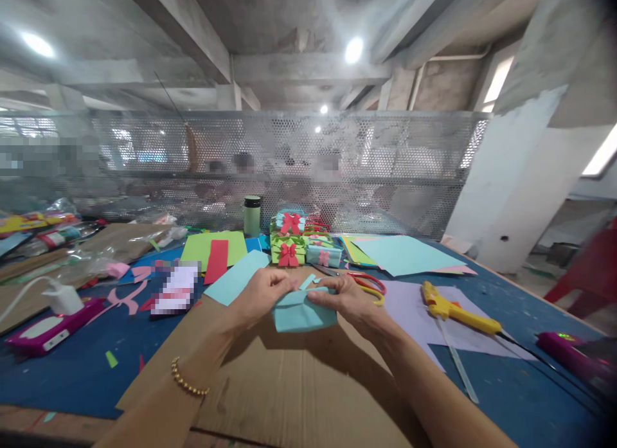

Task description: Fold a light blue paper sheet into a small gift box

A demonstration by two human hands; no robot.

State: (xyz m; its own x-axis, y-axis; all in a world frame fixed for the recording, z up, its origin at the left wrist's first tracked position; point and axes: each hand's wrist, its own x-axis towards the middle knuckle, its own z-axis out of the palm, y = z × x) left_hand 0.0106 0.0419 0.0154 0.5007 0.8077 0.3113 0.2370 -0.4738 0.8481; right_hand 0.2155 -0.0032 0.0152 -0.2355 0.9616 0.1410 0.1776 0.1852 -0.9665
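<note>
A small light-blue folded paper bag (pixel 304 314) is held up between both hands above the brown cardboard (pixel 289 384). My left hand (pixel 263 292) pinches its upper left corner, fingers closed. At its upper right, my right hand (pixel 349 299) grips the edge with thumb and fingers. A narrow light-blue paper strip (pixel 307 281) shows just behind the bag's top edge. Scissors with red and yellow handles (pixel 369 282) lie behind my right hand, partly covered by it.
Finished paper bags with bows (pixel 288 250) are stacked at the back beside a green bottle (pixel 251 215). A yellow glue gun (pixel 457 313) lies on lilac paper at right. Light-blue sheets (pixel 409 255) lie behind it. A purple power strip (pixel 55 326) and a phone (pixel 176 288) sit left.
</note>
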